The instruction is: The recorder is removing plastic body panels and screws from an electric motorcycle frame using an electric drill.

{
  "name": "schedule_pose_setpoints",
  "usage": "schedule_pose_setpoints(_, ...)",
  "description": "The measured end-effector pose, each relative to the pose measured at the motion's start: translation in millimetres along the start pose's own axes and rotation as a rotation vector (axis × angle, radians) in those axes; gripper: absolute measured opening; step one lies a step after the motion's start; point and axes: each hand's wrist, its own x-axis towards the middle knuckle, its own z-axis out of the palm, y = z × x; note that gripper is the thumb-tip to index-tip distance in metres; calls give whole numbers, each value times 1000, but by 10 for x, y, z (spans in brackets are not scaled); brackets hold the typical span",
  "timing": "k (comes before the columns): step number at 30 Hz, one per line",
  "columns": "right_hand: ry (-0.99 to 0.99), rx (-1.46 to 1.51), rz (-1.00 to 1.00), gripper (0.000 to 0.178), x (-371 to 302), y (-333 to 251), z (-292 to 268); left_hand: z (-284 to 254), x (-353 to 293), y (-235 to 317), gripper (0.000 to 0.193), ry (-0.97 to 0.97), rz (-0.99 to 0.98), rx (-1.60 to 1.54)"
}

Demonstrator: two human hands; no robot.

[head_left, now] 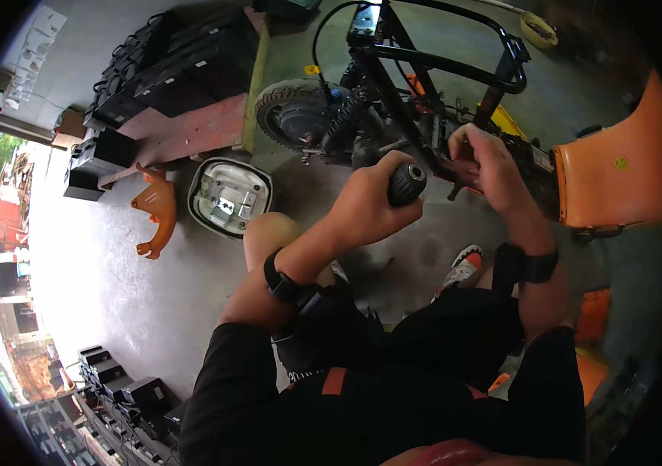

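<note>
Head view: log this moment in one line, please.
left hand: gripping black ribbed cylindrical tool | right hand: curled near black tubular metal frame, contents unclear

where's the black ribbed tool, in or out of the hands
In: the left hand wraps around the black ribbed tool, its end exposed.

The shirt (pixel 393 412) is black and short-sleeved, with an orange-red patch (pixel 333 380) on its front. Black straps (pixel 288 290) circle both forearms. The shorts (pixel 455 322) are black too; the right shoe (pixel 465 269) is white and grey with orange-red panels.
</note>
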Motion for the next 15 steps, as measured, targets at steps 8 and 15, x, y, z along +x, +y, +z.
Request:
schedule_pose_setpoints(8, 32, -369, -196, 14, -58, 62, 239, 16, 97, -101, 40, -35, -84, 13)
schedule_pose_setpoints(15, -32, -274, -194, 17, 6, 98, 195, 53, 111, -126, 43, -78, -140, 7)
